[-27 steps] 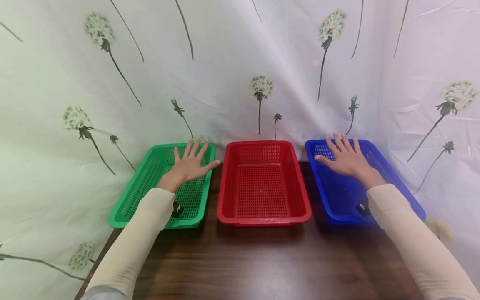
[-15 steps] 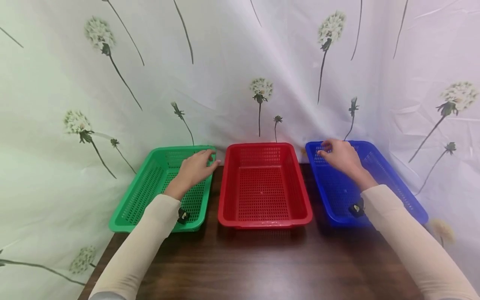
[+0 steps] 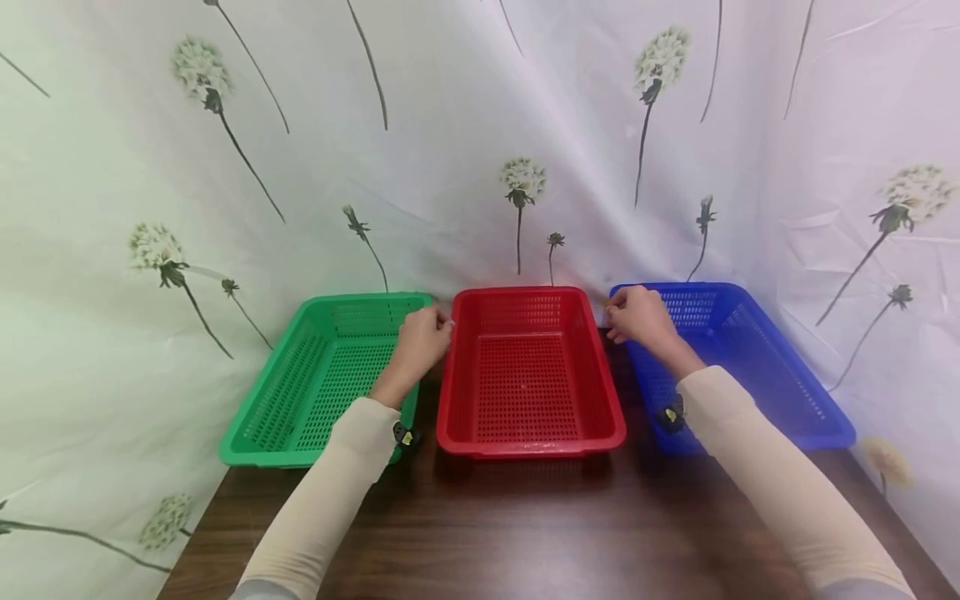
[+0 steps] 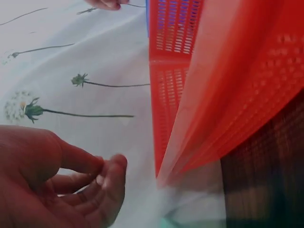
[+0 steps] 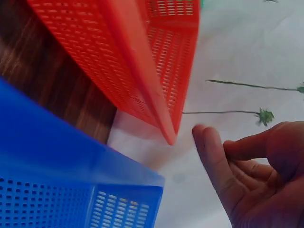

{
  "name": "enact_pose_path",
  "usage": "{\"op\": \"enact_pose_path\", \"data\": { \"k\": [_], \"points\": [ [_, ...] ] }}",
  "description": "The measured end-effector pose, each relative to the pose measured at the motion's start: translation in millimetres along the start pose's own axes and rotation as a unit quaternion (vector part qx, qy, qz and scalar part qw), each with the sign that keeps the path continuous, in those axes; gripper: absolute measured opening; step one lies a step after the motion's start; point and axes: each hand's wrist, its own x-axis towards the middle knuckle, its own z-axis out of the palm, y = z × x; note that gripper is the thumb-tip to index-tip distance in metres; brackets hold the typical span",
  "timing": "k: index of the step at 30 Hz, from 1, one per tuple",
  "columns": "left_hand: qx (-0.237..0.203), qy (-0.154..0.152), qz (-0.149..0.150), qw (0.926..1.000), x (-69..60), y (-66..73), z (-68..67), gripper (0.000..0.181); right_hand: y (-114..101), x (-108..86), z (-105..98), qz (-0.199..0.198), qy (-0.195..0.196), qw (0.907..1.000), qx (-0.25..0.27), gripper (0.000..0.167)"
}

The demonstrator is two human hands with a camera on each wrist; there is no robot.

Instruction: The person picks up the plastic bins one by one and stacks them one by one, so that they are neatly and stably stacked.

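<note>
A red plastic basket (image 3: 525,446) stands in the middle of the table, between my two hands. My left hand (image 3: 422,337) is near its far left corner, above the inner edge of a green basket (image 3: 255,442). The thumb meets the curled fingers, with nothing seen between them in the left wrist view. My right hand (image 3: 637,315) is beside the red basket's far right corner, over the inner corner of a blue basket (image 3: 795,442). In the right wrist view its thumb touches the bent fingers, and a gap separates them from the red basket's rim.
The baskets stand in a row on a dark wooden table (image 3: 525,533). A white curtain with dandelion prints (image 3: 450,167) hangs right behind them. A small dark device (image 3: 405,435) is on the left wrist, and another device (image 3: 671,414) is on the right.
Both hands were spread wide over the green and blue baskets. Their fingers have curled in, and both hands have moved inward toward the red basket. The baskets have stayed in place.
</note>
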Motion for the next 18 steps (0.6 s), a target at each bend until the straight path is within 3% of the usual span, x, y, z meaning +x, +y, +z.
{"op": "enact_pose_path", "data": {
  "k": [4,7,12,18],
  "points": [
    [0.015,-0.001,-0.02,0.9997,-4.3,1.2,5.1,0.026,-1,2.9,14,-0.003,-0.004,0.9981,-0.062,0.025],
    [0.026,-0.032,-0.042,0.9983,-8.8,1.7,8.5,0.028,1,2.6,22,0.013,-0.045,0.9955,-0.082,0.025],
    [0.006,-0.089,-0.083,0.9925,-13.4,-0.5,13.7,0.032,5,1.2,33,0.064,-0.126,0.9885,-0.056,0.025],
    [-0.015,-0.119,-0.105,0.9871,-16.5,-0.2,11.2,0.023,5,-0.2,35,0.085,-0.155,0.9839,-0.027,0.022]
  ]
}}
